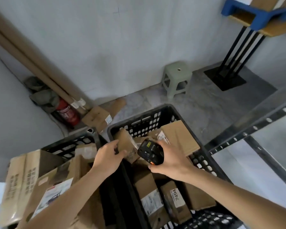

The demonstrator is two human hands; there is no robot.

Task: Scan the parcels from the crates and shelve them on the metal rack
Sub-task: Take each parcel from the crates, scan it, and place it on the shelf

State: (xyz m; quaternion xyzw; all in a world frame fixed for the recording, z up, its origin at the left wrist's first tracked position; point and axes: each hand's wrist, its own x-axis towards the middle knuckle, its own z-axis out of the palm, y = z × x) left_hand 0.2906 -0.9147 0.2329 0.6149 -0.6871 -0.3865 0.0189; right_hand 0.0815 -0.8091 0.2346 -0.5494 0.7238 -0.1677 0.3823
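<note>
Two black plastic crates stand below me. The right crate [155,119] holds several brown cardboard parcels. My left hand [108,157] grips a small brown parcel [127,144] standing at the crate's far left corner. My right hand [169,160] holds a black handheld scanner [150,151] just right of that parcel, its head turned toward it. Lower in the crate lies a parcel marked 7494 [177,197]. The left crate [68,144] is full of larger cardboard boxes. A beam of the metal rack [248,129] crosses the right side.
A pale green plastic stool [176,78] stands by the wall. A red fire extinguisher [68,113] and long cardboard tubes [40,66] fill the left corner. Flat cardboard [97,118] lies on the floor behind the crates. A blue frame on black legs [238,52] stands at top right.
</note>
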